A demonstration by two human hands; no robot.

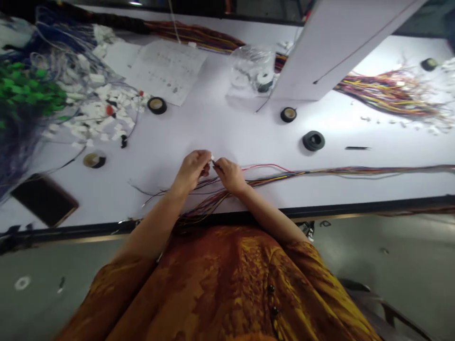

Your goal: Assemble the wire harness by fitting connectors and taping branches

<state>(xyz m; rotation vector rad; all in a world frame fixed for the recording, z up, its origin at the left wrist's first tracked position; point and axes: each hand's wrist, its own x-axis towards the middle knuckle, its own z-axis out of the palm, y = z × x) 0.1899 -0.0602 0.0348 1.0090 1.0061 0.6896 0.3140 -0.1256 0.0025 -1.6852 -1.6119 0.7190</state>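
The left hand (pixel 192 171) holds a white connector (pixel 212 157); sheet (pixel 165 66) print unreadable.

Head-worn camera, looking forward and down

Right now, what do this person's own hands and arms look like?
The left hand and right hand are ungloved, with no watch or bracelet visible. The sleeves, rust-brown mottled with golden yellow, end near the elbows, leaving the forearms bare.
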